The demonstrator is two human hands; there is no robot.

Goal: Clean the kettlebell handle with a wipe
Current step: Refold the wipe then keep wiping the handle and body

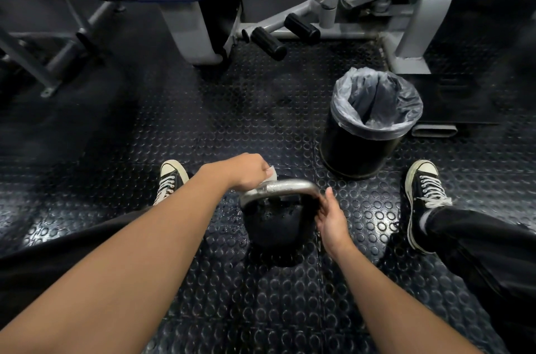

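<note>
A black kettlebell (278, 223) stands on the studded rubber floor between my feet. Its bare metal handle (285, 186) arches across the top and looks wet. My left hand (246, 172) is closed over the left end of the handle with a white wipe (271, 174) pressed under its fingers; only a corner of the wipe shows. My right hand (332, 219) grips the right side of the handle where it meets the body, steadying the kettlebell.
A black bin with a clear plastic liner (374, 121) stands just beyond my right hand. My two black sneakers (171, 179) (426, 200) flank the kettlebell. Grey gym machine frames and black foot rollers (268, 43) fill the back.
</note>
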